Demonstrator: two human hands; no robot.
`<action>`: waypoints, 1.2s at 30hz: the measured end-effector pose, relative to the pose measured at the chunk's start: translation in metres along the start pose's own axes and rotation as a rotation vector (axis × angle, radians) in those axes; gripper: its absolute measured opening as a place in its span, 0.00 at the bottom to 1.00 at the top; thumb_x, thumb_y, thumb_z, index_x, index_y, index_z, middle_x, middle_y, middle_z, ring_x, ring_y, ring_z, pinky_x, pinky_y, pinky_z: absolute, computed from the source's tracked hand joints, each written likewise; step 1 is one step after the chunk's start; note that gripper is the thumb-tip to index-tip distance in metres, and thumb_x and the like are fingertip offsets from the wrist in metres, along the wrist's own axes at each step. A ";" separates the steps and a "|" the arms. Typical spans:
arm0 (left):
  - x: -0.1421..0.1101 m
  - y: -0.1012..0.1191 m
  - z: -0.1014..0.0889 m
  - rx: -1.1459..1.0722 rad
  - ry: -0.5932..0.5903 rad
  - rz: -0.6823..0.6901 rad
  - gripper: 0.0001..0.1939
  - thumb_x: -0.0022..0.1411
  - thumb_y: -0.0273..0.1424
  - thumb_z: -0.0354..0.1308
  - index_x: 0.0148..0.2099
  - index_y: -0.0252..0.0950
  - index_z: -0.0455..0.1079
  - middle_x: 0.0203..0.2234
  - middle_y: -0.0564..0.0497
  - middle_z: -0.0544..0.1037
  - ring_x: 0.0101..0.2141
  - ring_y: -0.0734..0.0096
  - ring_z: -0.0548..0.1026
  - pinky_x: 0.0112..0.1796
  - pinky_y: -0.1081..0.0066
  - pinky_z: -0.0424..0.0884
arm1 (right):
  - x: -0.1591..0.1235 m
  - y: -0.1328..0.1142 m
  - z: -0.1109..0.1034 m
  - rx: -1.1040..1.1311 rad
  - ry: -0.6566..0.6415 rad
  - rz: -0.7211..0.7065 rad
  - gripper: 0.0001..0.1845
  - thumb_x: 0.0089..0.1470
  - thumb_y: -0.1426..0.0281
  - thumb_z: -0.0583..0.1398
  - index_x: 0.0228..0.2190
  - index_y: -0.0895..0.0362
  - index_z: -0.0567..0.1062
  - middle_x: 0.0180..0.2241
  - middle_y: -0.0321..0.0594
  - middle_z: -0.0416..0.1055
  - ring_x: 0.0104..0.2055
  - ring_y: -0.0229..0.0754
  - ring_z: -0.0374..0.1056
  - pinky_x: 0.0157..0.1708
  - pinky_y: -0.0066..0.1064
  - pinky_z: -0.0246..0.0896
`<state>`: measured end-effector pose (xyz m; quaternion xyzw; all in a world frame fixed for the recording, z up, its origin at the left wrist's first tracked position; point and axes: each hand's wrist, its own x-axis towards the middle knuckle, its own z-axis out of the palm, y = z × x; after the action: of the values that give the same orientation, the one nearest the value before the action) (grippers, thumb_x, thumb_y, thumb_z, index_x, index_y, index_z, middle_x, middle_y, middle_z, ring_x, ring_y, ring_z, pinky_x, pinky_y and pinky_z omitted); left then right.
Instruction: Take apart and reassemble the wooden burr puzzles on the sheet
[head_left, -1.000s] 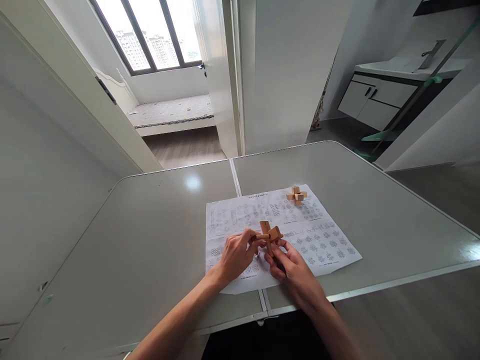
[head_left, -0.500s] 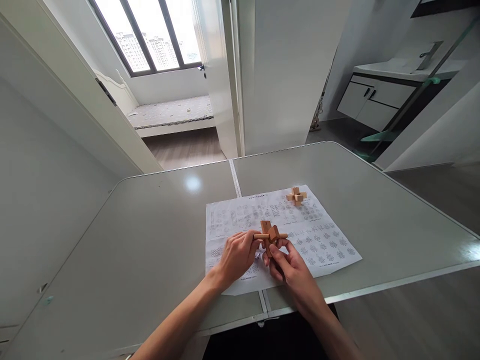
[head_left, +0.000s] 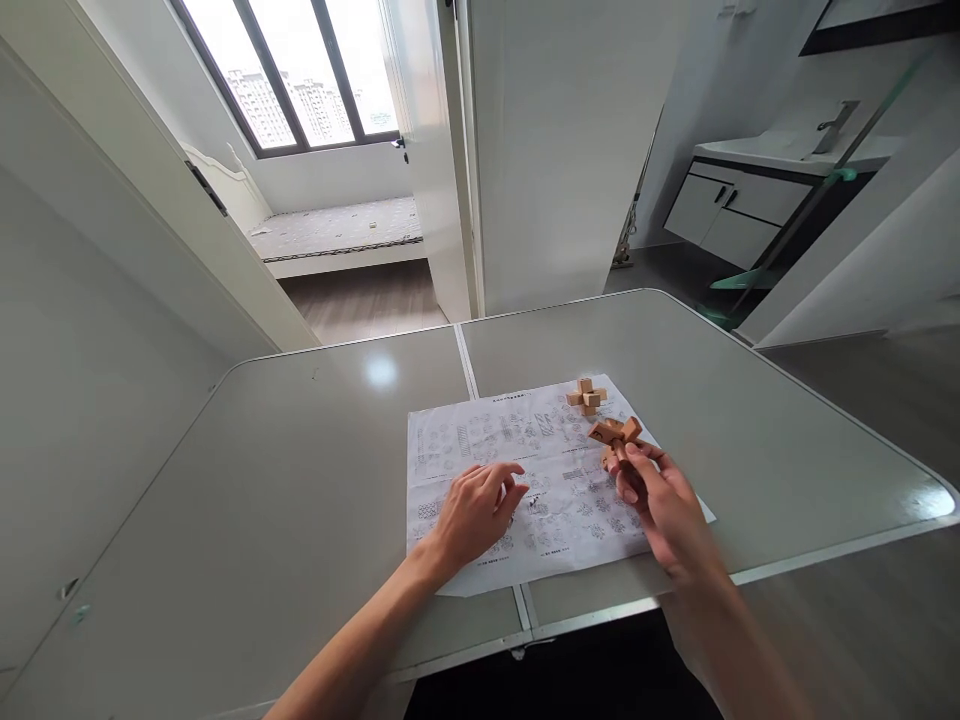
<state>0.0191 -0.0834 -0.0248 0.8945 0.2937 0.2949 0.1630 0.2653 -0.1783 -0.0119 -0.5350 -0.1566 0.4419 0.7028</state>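
My right hand (head_left: 656,495) grips a brown wooden burr puzzle (head_left: 616,434) of interlocking pieces, lifted over the right part of a printed instruction sheet (head_left: 457,445). Fingers cover the lower part of that puzzle. Over the sheet's left half, my left hand (head_left: 480,510) holds nothing, with thumb and index finger apart. A second, paler wooden burr puzzle (head_left: 586,397) stands on the sheet's far right corner, just beyond the held one. Rows of small puzzle drawings cover the paper.
The sheet lies on a grey folding table (head_left: 315,480) with a metal seam (head_left: 465,360) down its middle. Past the far edge are an open door (head_left: 427,150), a bed (head_left: 345,230) and, on the right, a sink cabinet (head_left: 735,205).
The brown puzzle has moved right and away from me in my right hand and has turned. My left hand has let go of it and stays nearly in place.
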 end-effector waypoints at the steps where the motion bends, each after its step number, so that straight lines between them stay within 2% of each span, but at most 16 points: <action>1: 0.000 0.000 0.000 0.002 0.000 -0.001 0.12 0.82 0.40 0.51 0.51 0.40 0.73 0.29 0.55 0.83 0.28 0.71 0.81 0.40 0.67 0.78 | 0.004 0.000 -0.003 0.005 0.011 -0.006 0.27 0.48 0.52 0.78 0.34 0.51 0.70 0.29 0.32 0.77 0.23 0.32 0.57 0.21 0.26 0.57; 15: 0.000 -0.001 0.000 0.012 -0.012 -0.022 0.11 0.82 0.39 0.53 0.51 0.40 0.73 0.30 0.55 0.84 0.28 0.70 0.80 0.38 0.68 0.78 | 0.038 -0.008 -0.009 0.108 0.027 0.014 0.25 0.43 0.57 0.78 0.32 0.54 0.73 0.28 0.33 0.74 0.21 0.30 0.56 0.18 0.24 0.58; 19: 0.000 -0.001 0.000 0.007 -0.019 -0.023 0.10 0.82 0.38 0.53 0.51 0.40 0.73 0.31 0.54 0.85 0.29 0.71 0.81 0.39 0.68 0.78 | 0.029 -0.006 -0.010 0.090 0.058 -0.004 0.26 0.46 0.55 0.78 0.35 0.53 0.72 0.29 0.32 0.75 0.21 0.31 0.59 0.18 0.24 0.60; 22: 0.000 0.000 0.000 0.001 -0.026 -0.022 0.10 0.82 0.38 0.54 0.50 0.39 0.73 0.31 0.54 0.85 0.29 0.72 0.81 0.40 0.68 0.78 | 0.011 0.000 -0.007 0.049 0.085 -0.036 0.26 0.51 0.55 0.76 0.44 0.50 0.72 0.31 0.31 0.77 0.22 0.31 0.62 0.21 0.23 0.62; 24: 0.001 0.000 0.000 0.000 -0.029 -0.022 0.10 0.81 0.38 0.54 0.50 0.40 0.73 0.32 0.54 0.85 0.29 0.72 0.81 0.40 0.68 0.78 | -0.002 0.007 -0.003 -0.031 0.079 -0.076 0.27 0.55 0.55 0.74 0.49 0.49 0.73 0.32 0.30 0.77 0.22 0.32 0.63 0.23 0.24 0.64; 28: 0.001 -0.001 0.000 0.003 -0.031 -0.021 0.08 0.81 0.36 0.56 0.49 0.40 0.74 0.33 0.54 0.85 0.29 0.72 0.81 0.39 0.69 0.77 | -0.022 0.021 0.003 -0.236 -0.029 -0.162 0.24 0.62 0.53 0.68 0.53 0.49 0.74 0.30 0.31 0.75 0.22 0.35 0.64 0.25 0.28 0.65; 33: 0.001 -0.002 0.002 0.013 -0.045 -0.015 0.06 0.79 0.32 0.56 0.47 0.39 0.74 0.32 0.55 0.85 0.29 0.72 0.80 0.38 0.70 0.75 | -0.031 0.032 0.007 -0.591 -0.233 -0.209 0.21 0.67 0.49 0.61 0.43 0.53 0.78 0.31 0.39 0.78 0.26 0.42 0.69 0.29 0.34 0.67; 36: 0.001 -0.001 0.001 0.020 -0.067 -0.003 0.07 0.78 0.28 0.55 0.45 0.39 0.74 0.33 0.54 0.86 0.29 0.73 0.81 0.35 0.72 0.73 | -0.032 0.035 0.009 -0.788 -0.317 -0.294 0.20 0.68 0.50 0.59 0.41 0.53 0.80 0.32 0.42 0.81 0.31 0.48 0.75 0.34 0.37 0.70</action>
<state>0.0199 -0.0819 -0.0252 0.9051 0.2924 0.2615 0.1642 0.2254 -0.1969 -0.0311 -0.6597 -0.4930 0.3206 0.4679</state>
